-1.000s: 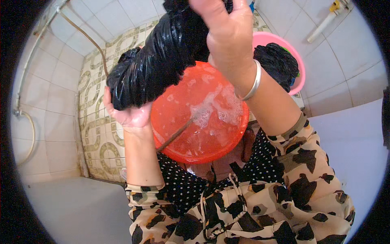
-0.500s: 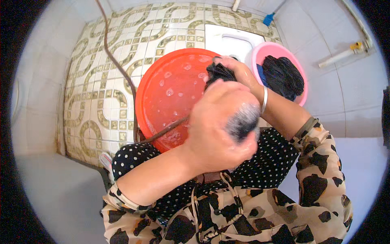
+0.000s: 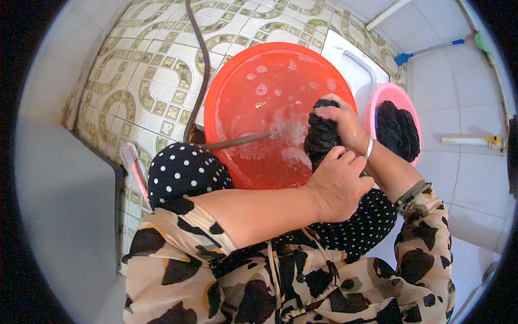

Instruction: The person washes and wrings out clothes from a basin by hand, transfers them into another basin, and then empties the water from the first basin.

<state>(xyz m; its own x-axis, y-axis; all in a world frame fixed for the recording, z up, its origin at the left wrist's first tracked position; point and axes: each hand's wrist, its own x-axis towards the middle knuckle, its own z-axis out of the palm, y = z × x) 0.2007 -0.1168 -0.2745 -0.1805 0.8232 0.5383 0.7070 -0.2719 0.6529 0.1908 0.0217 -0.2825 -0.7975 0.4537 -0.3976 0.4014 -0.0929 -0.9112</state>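
Observation:
A wet black cloth [image 3: 322,135] is bunched over the right side of the large red basin [image 3: 216,97]. My right hand [image 3: 349,123], with a white bangle at its wrist, is wrapped round the cloth's far end. My left hand [image 3: 340,183] grips the near end, its fingers curled over and hiding part of it. Soapy water with patches of foam lies in the basin. Over the basin's near left rim runs a brown hose [image 3: 237,141], its tip by churned, bubbly water.
Right of the basin stands a pink tub [image 3: 372,116] with dark clothes [image 3: 396,132]. A white squat toilet [image 3: 353,67] is set in the patterned tile floor [image 3: 156,70] behind. A pink-handled brush [image 3: 137,167] lies at left; a blue brush [image 3: 402,58] leans far right.
My left hand has moved down from close to the camera and now holds the cloth lower, near the basin. The view has shifted, and churned foam shows at the hose tip.

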